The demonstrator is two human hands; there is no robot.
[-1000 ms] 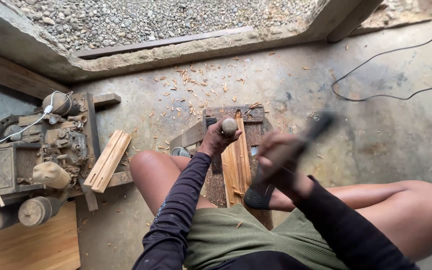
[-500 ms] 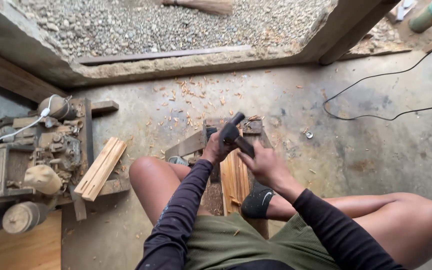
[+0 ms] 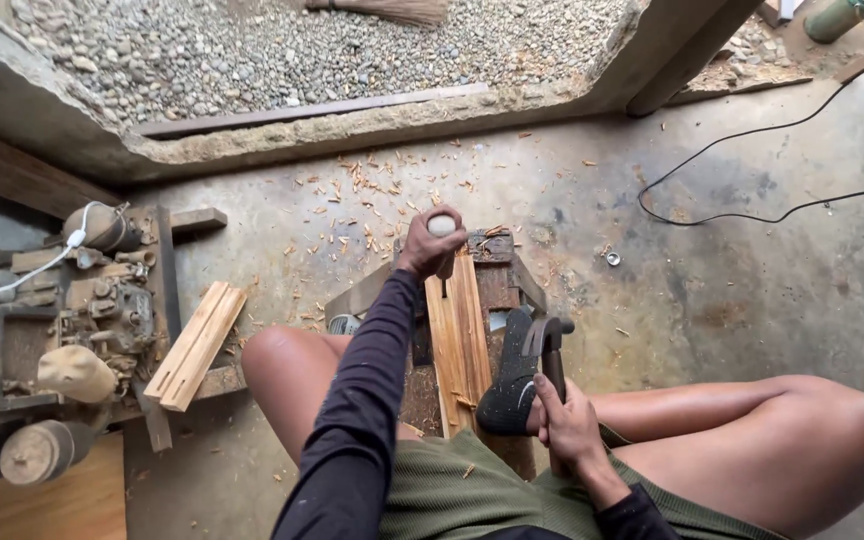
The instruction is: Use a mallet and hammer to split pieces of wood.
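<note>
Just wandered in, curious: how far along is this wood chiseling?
Pale wood chips scattered across the concrete floor show cutting is done. The left hand holds a round-topped chisel handle on the upright reddish plank; the right hand holds a dark hammer low. The plank looks mostly uncut.

The bare grey concrete floor on the right is open; only a thin black cable and a small metal ring lie there. On the left, a rusty old machine and pale stacked wooden slats block the way. Ahead, a raised concrete ledge closes the space. Scattered wood chips cover the floor before it.
</note>
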